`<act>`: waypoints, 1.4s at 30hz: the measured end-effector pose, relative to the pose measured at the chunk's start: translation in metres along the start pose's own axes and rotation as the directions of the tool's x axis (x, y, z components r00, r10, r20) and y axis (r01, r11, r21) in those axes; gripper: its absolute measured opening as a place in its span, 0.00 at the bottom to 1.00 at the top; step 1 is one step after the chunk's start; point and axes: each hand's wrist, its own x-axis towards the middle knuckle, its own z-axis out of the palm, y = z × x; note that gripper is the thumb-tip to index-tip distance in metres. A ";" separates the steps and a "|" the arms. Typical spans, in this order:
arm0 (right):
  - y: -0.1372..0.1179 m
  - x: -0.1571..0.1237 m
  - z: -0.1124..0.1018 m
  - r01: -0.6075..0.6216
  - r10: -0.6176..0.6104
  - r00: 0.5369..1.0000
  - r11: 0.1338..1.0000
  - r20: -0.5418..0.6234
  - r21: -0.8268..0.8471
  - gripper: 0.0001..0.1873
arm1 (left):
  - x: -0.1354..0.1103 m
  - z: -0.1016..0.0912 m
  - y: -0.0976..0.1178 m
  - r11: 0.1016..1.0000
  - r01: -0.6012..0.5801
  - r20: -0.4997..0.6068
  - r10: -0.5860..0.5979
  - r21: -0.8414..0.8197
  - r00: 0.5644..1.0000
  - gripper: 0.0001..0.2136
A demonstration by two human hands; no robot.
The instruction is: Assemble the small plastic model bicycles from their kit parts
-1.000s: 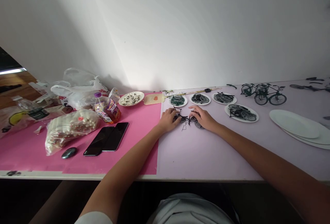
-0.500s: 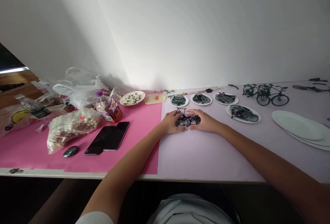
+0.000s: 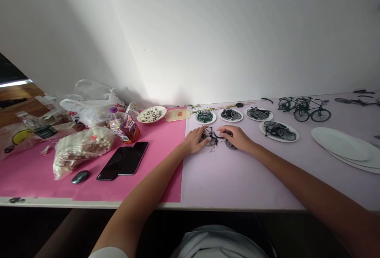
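Note:
A small black model bicycle (image 3: 216,138) lies on the pale purple table (image 3: 237,175) between my hands. My left hand (image 3: 196,139) curls round its left wheel end, fingers closed on it. My right hand (image 3: 236,136) covers the right wheel end, fingers bent over it. Just behind them stand three small white plates with bicycle parts: a green heap (image 3: 204,116), a dark heap (image 3: 230,114) and another dark heap (image 3: 257,113). A fourth plate with wheels and frames (image 3: 279,131) stands to the right.
Two finished model bicycles (image 3: 305,109) stand at the back right, and stacked white plates (image 3: 344,145) lie at the far right. On the pink mat (image 3: 154,159) are two phones (image 3: 124,160), a bottle (image 3: 124,125), bags (image 3: 81,145) and a bowl (image 3: 151,114).
Half a second ago the model bicycle stood upright between my hands; it now lies lower on the table, with my hands a little further apart at its ends.

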 end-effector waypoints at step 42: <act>0.001 -0.003 0.006 0.012 -0.010 0.998 0.999 0.054 -0.031 0.19 | -0.001 -0.022 -0.032 0.981 0.105 0.111 -0.088 -0.160 0.990 0.34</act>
